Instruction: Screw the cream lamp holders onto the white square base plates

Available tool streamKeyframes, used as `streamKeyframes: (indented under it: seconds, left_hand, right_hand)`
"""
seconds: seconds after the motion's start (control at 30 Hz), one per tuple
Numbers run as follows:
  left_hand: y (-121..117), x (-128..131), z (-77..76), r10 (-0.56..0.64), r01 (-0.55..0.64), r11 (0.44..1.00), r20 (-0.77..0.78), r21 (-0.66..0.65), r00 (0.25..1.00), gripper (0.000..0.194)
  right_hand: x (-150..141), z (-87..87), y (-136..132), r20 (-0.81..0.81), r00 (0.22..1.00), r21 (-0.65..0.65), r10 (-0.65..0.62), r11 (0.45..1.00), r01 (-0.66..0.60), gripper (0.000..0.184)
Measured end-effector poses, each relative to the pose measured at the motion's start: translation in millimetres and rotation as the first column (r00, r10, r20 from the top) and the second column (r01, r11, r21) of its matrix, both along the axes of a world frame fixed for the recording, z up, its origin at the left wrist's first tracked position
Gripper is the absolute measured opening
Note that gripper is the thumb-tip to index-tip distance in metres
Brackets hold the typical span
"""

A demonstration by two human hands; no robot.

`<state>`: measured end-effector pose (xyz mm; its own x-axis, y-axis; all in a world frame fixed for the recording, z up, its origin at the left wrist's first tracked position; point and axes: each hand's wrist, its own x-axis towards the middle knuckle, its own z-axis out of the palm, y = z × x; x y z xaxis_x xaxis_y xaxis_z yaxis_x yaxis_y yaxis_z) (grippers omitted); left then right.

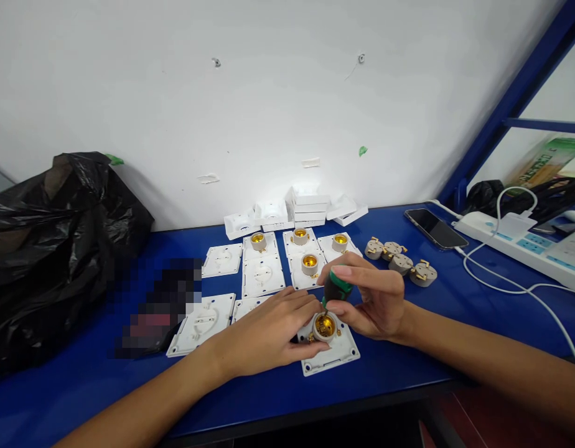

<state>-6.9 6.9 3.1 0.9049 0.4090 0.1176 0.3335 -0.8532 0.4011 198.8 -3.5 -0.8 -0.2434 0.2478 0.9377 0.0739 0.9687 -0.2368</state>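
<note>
My right hand [374,295] grips a screwdriver with a black and green handle [338,286]. Its tip points down into a round lamp socket [325,326] with a brass-coloured inside. That socket sits on a white square plate [331,361] near the table's front. Closed around the socket's left side, my left hand [282,323] keeps its thumb in front and its fingers behind. Behind my hands, more sockets [310,264] stand on white plates, while other plates [205,320] at the left carry none. Whether the tip meets a screw is too small to tell.
Loose sockets [401,264] lie to the right, by a phone [435,228] and a white power strip [525,239] with cables. White covers [310,208] are stacked against the wall. A black plastic bag [58,261] fills the left side, next to a pixelated dark object [159,311].
</note>
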Motion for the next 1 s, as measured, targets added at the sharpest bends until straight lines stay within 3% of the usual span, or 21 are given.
streamKeyframes:
  seconds: [0.4, 0.63, 0.83, 1.0]
  left_hand:
    - [0.6, -0.2, 2.1, -0.020, 0.020, 1.000, -0.003, 0.011, 1.000, 0.023]
    - [1.3, -0.5, 2.0, -0.020, 0.020, 1.000, -0.008, -0.012, 1.000, 0.021]
    - [1.5, 1.1, 3.4, -0.022, 0.022, 0.999, 0.002, -0.042, 1.000, 0.017]
    - [1.1, 0.5, 2.9, -0.011, 0.012, 1.000, 0.010, -0.018, 1.000, 0.021]
  right_hand:
    - [-1.8, -2.6, 0.7, -0.011, 0.994, -0.065, 0.106, 0.992, -0.106, 0.047]
    - [-1.5, 5.4, -1.1, 0.051, 0.999, 0.004, -0.012, 1.000, 0.012, 0.051]
    - [-2.4, 7.9, -2.9, 0.105, 0.994, -0.021, 0.001, 1.000, 0.001, 0.050]
    - [-0.5, 10.4, -2.0, 0.084, 0.995, 0.009, -0.056, 0.998, 0.055, 0.065]
